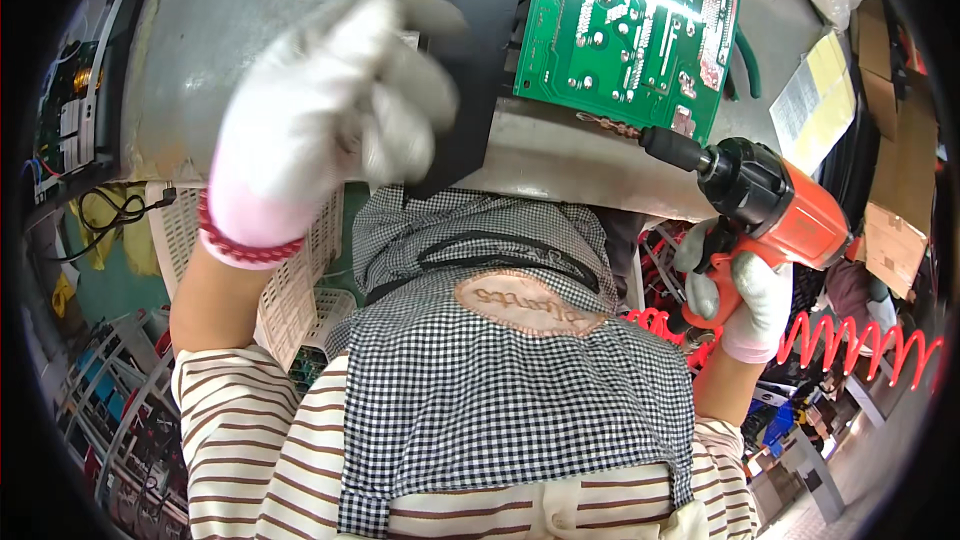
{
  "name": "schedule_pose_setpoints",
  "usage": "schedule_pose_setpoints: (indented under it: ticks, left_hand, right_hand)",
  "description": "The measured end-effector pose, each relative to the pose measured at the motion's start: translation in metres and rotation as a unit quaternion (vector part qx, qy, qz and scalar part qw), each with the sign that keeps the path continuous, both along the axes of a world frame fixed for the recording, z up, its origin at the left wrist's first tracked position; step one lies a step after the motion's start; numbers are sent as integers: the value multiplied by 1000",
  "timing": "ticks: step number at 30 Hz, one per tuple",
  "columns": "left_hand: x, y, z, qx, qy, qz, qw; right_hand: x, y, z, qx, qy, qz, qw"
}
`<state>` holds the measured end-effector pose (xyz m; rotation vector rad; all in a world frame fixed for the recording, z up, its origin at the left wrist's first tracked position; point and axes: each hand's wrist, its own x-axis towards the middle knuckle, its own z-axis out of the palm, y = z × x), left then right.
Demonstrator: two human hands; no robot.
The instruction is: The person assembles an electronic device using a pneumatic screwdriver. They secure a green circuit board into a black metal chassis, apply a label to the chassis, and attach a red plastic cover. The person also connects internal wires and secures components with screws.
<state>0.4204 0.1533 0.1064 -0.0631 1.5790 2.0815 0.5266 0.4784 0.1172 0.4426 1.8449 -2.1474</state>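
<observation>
While the far left rim shows only a dark unit with wiring (pixel 68 115) and yellow cables (pixel 105 225) hanging below it, the grey metal tabletop (pixel 290 10) starts just beside them and runs across the upper frame. Left hand (pixel 320 125), in a white knit glove with a pink cuff, is raised in front of the tabletop edge; it is blurred, fingers curled loosely inward, and I cannot tell whether it pinches anything. Just behind its fingertips stands a dark flat panel (pixel 480 60), upright against the tabletop. Below the left forearm sits a white plastic basket (pixel 300 280). Centre, low: the person's black-and-white checked apron (pixel 500 380) over a brown-striped shirt (pixel 240 440). Right of the dark panel, a green circuit board (pixel 630 20) lies solder side up on the tabletop, tilted toward its front edge. Right hand (pixel 745 305), also white-gloved, is wrapped tight around the grip of an orange and black power screwdriver (pixel 770 205); its bit (pixel 610 125) points left and up, with the tip at the lower edge of the green board. A red coiled hose (pixel 860 335) trails from under the tool toward the right. Far right: stacked cardboard (pixel 900 180) and a yellowish paper sheet (pixel 820 100).
</observation>
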Motion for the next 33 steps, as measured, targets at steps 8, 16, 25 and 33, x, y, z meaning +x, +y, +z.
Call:
schedule_pose_setpoints:
  ticks: [8,16,25,33]
  left_hand:
    - [24,45,-15,59,23,-68,996]
    - [25,48,-21,148,-47,-87,984]
    - [29,50,-27,140,-49,-57,987]
    - [26,50,-28,139,9,-58,989]
  right_hand:
    - [1,-4,3,12,16,25,999]
    - [5,-1,5,3,-6,-14,1000]
    - [2,6,-1,-14,49,42,998]
    - [0,12,1,-22,60,72,995]
